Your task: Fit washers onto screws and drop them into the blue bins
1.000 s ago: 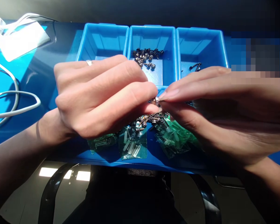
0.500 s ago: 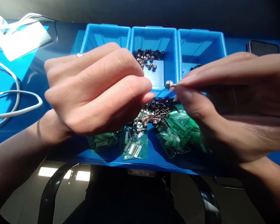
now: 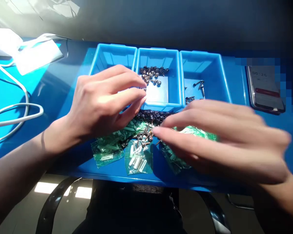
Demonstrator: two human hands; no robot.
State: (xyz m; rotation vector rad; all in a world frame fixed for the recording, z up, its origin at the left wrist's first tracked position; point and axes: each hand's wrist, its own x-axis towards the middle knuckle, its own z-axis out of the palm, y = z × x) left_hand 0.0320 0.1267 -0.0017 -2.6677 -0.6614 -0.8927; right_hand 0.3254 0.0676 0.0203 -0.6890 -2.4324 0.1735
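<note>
My left hand (image 3: pixel 104 97) hovers over the front of the left blue bin (image 3: pixel 112 57), fingers curved and held together with their tips near the middle bin. Whatever is inside them is hidden. My right hand (image 3: pixel 222 139), blurred by motion, lies low with its fingers stretched leftward over the green bags. Its fingertips are at a loose pile of small screws (image 3: pixel 148 118) on the blue table, and nothing shows between the fingers. The middle bin (image 3: pixel 158 55) holds a heap of silver-headed screws (image 3: pixel 151 73). A few black screws (image 3: pixel 200 85) lie in the right bin (image 3: pixel 205 63).
Green plastic bags of white wall plugs (image 3: pixel 138 159) lie along the table's front edge. A phone (image 3: pixel 265 87) rests at the right. A white cable (image 3: pixel 14 107) and white packaging (image 3: pixel 36 55) lie at the left. Chair arms show below the table edge.
My right hand held a screw up near the bins. It has since dropped down and left to the pile, with no screw visible in it. The view tilted down and my left hand shifted slightly right.
</note>
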